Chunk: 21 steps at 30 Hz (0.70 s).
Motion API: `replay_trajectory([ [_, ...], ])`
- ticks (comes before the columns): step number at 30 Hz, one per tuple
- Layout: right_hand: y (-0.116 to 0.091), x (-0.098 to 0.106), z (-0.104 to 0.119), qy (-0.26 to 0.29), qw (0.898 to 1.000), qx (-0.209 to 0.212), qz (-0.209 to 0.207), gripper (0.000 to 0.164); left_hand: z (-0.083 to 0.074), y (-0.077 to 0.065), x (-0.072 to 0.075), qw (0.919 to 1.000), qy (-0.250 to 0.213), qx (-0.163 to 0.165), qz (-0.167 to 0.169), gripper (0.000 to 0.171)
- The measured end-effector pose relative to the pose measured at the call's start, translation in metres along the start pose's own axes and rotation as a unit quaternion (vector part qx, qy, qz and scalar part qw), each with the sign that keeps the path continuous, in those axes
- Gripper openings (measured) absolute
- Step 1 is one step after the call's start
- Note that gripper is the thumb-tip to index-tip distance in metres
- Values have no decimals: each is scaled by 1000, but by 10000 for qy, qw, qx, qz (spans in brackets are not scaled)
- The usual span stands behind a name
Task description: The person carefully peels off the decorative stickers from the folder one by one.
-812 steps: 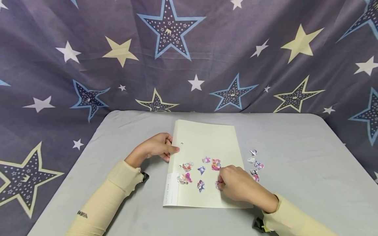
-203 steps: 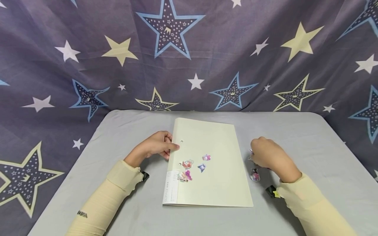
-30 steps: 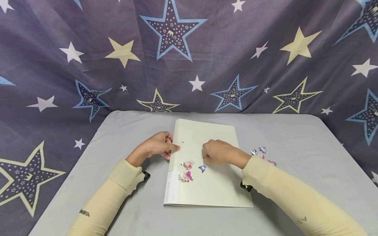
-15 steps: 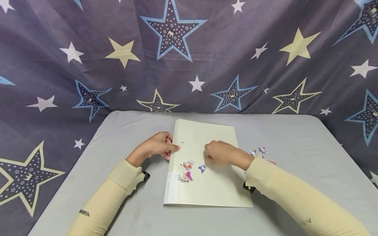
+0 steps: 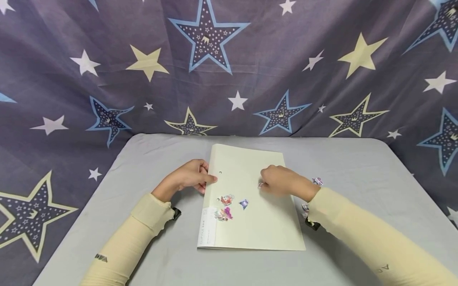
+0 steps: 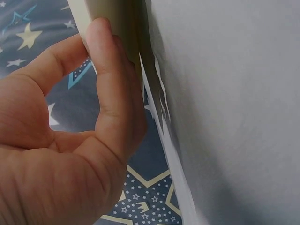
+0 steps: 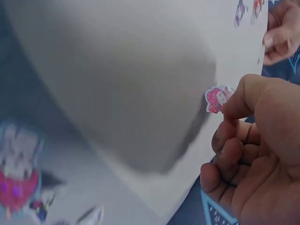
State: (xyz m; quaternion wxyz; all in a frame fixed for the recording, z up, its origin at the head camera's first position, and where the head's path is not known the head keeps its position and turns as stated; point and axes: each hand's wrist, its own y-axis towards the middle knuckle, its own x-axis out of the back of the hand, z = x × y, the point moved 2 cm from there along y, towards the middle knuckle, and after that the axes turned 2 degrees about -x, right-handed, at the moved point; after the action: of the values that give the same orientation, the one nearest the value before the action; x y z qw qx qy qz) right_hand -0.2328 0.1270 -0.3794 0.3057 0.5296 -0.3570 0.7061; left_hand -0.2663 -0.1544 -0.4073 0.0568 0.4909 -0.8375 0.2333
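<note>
On my feed, the left hand (image 5: 193, 174) has the cream folder (image 5: 261, 222) pinched by its left edge, thumb on top. My right hand (image 5: 282, 180) is pinching a little pink sticker (image 7: 217, 99) between thumb and finger, over the folder's right half; can't tell if it's touching the cover. Three more stickers (image 5: 243, 204) sit on the folder's lower left, and some loose ones (image 5: 317, 181) lie right of it on the grey tabletop (image 5: 161, 246), partly behind the sleeve (image 5: 372, 230).

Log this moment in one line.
left hand: grips folder by edge | right hand: pinches pink sticker over folder | other stickers: on folder and table
</note>
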Motion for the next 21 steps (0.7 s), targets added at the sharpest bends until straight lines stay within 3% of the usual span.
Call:
replay_trajectory([
  [9,-4,13,-36,-129,9979,-623,65,40,2,0,1,10000,53,-24,0,52],
  [21,-12,17,-90,153,9882,-1385,641,27,2,1,1,10000,33,26,-6,52],
])
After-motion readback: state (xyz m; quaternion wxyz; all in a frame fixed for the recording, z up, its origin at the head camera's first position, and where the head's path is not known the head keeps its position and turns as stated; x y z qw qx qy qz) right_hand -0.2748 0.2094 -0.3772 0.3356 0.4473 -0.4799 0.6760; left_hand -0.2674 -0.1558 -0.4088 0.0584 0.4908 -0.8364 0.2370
